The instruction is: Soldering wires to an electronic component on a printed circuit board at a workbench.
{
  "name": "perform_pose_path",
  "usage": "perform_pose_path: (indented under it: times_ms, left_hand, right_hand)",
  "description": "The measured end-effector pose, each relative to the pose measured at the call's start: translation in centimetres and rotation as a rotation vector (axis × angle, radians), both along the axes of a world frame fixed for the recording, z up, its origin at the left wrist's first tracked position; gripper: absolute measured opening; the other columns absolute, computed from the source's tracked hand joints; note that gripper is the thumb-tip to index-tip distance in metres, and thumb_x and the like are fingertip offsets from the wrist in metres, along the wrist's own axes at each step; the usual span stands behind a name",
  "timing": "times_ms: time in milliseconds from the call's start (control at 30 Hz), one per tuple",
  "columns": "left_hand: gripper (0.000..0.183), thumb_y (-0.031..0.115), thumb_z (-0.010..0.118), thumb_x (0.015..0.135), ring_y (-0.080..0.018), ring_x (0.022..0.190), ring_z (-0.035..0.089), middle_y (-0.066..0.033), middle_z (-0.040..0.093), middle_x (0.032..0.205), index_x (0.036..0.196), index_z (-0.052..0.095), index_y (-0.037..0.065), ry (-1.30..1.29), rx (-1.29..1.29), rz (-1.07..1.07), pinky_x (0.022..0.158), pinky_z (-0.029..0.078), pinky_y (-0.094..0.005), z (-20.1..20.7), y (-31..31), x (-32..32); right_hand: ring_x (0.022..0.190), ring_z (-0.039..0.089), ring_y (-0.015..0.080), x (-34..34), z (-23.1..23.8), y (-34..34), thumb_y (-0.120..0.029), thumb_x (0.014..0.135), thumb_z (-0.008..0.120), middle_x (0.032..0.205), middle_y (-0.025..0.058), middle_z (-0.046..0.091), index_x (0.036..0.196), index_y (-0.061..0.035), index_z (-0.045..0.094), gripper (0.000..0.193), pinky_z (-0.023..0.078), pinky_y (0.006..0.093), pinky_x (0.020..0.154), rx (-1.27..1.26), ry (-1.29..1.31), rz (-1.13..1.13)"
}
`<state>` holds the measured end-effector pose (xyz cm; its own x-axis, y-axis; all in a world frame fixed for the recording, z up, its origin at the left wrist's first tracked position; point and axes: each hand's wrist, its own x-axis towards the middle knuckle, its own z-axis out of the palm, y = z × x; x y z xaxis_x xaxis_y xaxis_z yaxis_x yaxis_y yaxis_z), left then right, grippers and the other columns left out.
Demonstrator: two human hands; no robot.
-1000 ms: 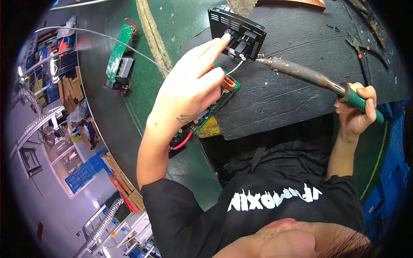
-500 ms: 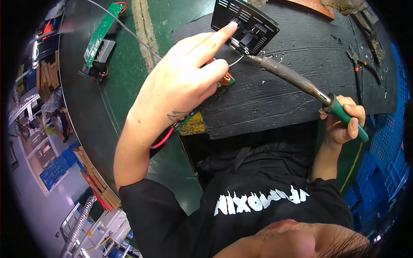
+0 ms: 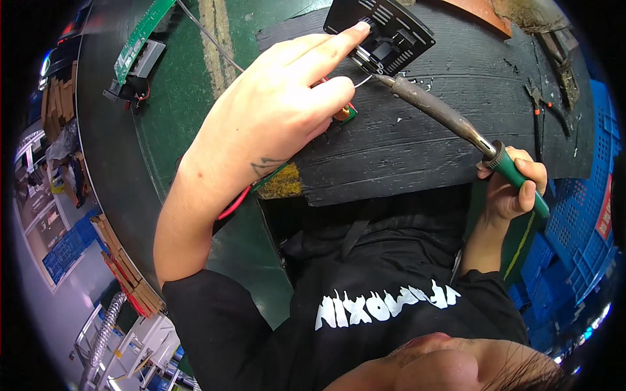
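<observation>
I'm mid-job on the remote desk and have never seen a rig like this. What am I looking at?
There's no robot: these are a person's two bare hands. Every picture comes from one wide fisheye camera on that person's head, looking down, so straight edges bend near the rim.

The left hand pinches a thin grey wire, its index fingertip resting on a black slotted panel. The right hand grips a green-handled soldering iron, its tip close to the wire's end; contact is too small to judge.

On the bench are a black sheet, pliers to the right and a green circuit board to the left.
</observation>
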<state>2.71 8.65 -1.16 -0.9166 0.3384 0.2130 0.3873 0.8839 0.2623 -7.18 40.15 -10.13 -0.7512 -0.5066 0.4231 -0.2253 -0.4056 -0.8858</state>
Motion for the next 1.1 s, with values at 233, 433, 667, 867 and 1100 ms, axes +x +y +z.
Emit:
perform_pose_path:
  times_ms: [233, 433, 667, 867, 1100]
  left_hand:
    - [0.018, 0.006, 0.066, 0.067, -0.0300, 0.106, 0.057, -0.0188, 0.054, 0.127, 0.072, 0.050, 0.002, 0.046, 0.022, 0.007, 0.089, 0.047, -0.0364, 0.52, 0.21, 0.17]
    - [0.017, 0.005, 0.066, 0.067, -0.0299, 0.106, 0.057, -0.0185, 0.054, 0.127, 0.073, 0.051, 0.002, 0.000, -0.055, 0.003, 0.089, 0.047, -0.0362, 0.08, 0.15, -0.07]
    - [0.017, 0.004, 0.066, 0.066, -0.0302, 0.106, 0.057, -0.0181, 0.054, 0.127, 0.073, 0.051, 0.002, 0.055, 0.024, 0.016, 0.088, 0.047, -0.0367, 0.38, 0.13, 0.13]
    - [0.017, 0.002, 0.066, 0.064, -0.0300, 0.106, 0.057, -0.0186, 0.054, 0.126, 0.074, 0.052, 0.002, 0.035, 0.035, 0.007, 0.089, 0.047, -0.0369, 0.65, 0.20, -0.07]
    - [0.018, 0.000, 0.065, 0.065, -0.0312, 0.104, 0.057, -0.0184, 0.055, 0.125, 0.078, 0.053, 0.002, 0.028, 0.074, 0.003, 0.088, 0.047, -0.0372, 0.75, 0.13, -0.10]
  right_hand:
    - [0.056, 0.057, 0.0246, -0.04, 0.06, 0.08, -0.036, 0.093, 0.045, 0.076, 0.0214, 0.060, 0.107, -0.0037, 0.056, 0.037, 0.048, 0.0326, 0.049, 0.007, 0.003, -0.007]
    - [0.056, 0.057, 0.0246, 0.02, 0.10, 0.12, -0.036, 0.093, 0.046, 0.076, 0.0215, 0.060, 0.106, -0.0033, 0.056, 0.037, 0.049, 0.0327, 0.050, 0.010, -0.011, -0.013]
    - [0.056, 0.057, 0.0249, -0.06, 0.03, 0.06, -0.036, 0.093, 0.046, 0.077, 0.0215, 0.060, 0.106, -0.0032, 0.056, 0.037, 0.048, 0.0331, 0.051, 0.000, -0.012, -0.016]
    - [0.056, 0.057, 0.0248, -0.10, 0.02, 0.17, -0.035, 0.093, 0.046, 0.077, 0.0213, 0.060, 0.106, -0.0034, 0.056, 0.036, 0.048, 0.0337, 0.051, 0.004, -0.017, -0.009]
    - [0.055, 0.056, 0.0245, -0.09, 0.00, 0.20, -0.036, 0.092, 0.046, 0.078, 0.0216, 0.060, 0.106, -0.0041, 0.056, 0.036, 0.047, 0.0321, 0.048, -0.011, -0.019, -0.017]
